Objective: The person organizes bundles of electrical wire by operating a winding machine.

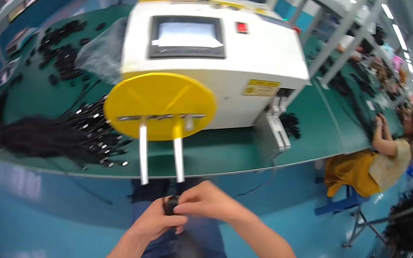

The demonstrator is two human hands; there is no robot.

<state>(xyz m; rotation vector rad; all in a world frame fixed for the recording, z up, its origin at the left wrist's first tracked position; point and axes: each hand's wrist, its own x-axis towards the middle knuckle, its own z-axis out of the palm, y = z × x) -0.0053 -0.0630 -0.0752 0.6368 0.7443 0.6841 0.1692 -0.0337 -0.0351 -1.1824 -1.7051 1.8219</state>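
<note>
Close in front of my body, both hands are closed around a small black cable bundle (170,205), just below the table's front edge. My left hand (153,221) grips it from the left and below. With bent fingers, my right hand (204,202) pinches its right side; the fingers hide part of it. Above my hands, two white prongs (144,152) stick out toward me from a yellow disc (167,102) on a white machine (250,60). Nothing is wound on the prongs.
Black cables with shiny ends (59,135) lie heaped on the green table (225,145), left of the machine. Behind them are small black parts (63,47) and a clear plastic bag (102,53). A metal bracket (272,134) juts out at right. Another person (386,152) sits farther right.
</note>
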